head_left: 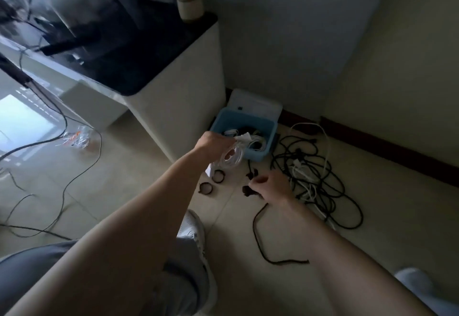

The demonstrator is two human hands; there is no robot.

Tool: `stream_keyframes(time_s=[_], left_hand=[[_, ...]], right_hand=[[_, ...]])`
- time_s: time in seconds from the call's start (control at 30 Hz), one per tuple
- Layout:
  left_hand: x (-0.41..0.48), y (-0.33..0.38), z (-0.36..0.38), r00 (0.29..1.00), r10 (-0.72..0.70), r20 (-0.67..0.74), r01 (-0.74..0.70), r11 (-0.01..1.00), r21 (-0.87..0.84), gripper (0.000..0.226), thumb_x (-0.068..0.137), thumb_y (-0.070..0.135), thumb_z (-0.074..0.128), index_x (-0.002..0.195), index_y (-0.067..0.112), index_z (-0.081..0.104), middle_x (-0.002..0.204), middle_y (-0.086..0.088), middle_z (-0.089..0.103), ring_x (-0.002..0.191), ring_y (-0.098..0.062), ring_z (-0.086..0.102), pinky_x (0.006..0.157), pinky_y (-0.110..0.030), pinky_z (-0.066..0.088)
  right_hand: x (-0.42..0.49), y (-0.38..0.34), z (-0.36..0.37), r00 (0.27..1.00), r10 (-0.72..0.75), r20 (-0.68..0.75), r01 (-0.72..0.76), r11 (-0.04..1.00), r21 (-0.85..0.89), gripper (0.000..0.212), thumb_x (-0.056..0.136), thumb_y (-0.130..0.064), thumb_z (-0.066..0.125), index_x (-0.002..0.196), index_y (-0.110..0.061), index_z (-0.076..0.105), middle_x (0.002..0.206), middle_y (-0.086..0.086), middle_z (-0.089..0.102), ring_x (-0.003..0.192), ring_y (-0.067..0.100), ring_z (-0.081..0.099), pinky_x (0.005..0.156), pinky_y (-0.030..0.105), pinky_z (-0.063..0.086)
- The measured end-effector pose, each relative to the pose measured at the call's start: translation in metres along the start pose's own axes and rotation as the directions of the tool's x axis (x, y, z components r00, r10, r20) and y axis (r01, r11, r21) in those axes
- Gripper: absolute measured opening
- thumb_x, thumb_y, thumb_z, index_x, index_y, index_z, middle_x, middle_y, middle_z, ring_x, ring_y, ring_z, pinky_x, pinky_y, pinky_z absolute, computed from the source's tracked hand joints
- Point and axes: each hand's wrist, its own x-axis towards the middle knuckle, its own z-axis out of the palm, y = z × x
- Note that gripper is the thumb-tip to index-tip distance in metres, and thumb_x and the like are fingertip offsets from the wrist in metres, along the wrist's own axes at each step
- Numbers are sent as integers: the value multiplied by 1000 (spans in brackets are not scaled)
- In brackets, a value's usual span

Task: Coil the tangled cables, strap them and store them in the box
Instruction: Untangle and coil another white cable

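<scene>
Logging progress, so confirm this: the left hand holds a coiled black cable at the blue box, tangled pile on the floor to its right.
Not black: the head view shows the left hand holding a coiled white cable at the blue box. The tangled pile is on the floor to its right.

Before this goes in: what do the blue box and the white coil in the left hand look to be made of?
The blue box looks like moulded plastic, matte to satin: uniform colour, rounded corners, thin walls. The white coil looks like smooth plastic- or rubber-jacketed cable: it bends into neat loops with a faint sheen. The dim view leaves both open.
</scene>
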Motion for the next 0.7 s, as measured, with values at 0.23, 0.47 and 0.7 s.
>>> stream_keyframes(time_s=[0.23,0.47,0.7], left_hand=[[-70,73,-20,987,149,-57,-156,975,-158,26,85,35,78,72,13,74,50,6,64,42,-7,59,40,-13,42],[-132,122,-29,951,306,-41,-306,916,-258,27,84,37,78,72,13,79,72,-10,74,64,-21,65,68,-34,54],[-161,130,-11,936,352,-20,-316,811,-493,24,91,27,73,73,13,79,77,-14,73,66,-25,66,77,-39,56]], right_hand=[[-57,-63,-96,989,-143,-39,148,979,138,28,80,9,75,81,-17,66,82,11,66,46,16,61,40,25,49],[-119,-122,-187,931,-352,95,359,932,-58,44,84,12,70,112,-21,67,103,6,71,91,17,67,65,19,56],[-156,-124,-220,933,-354,59,357,932,-66,34,92,15,54,104,-17,56,95,2,72,57,-4,63,41,13,41]])
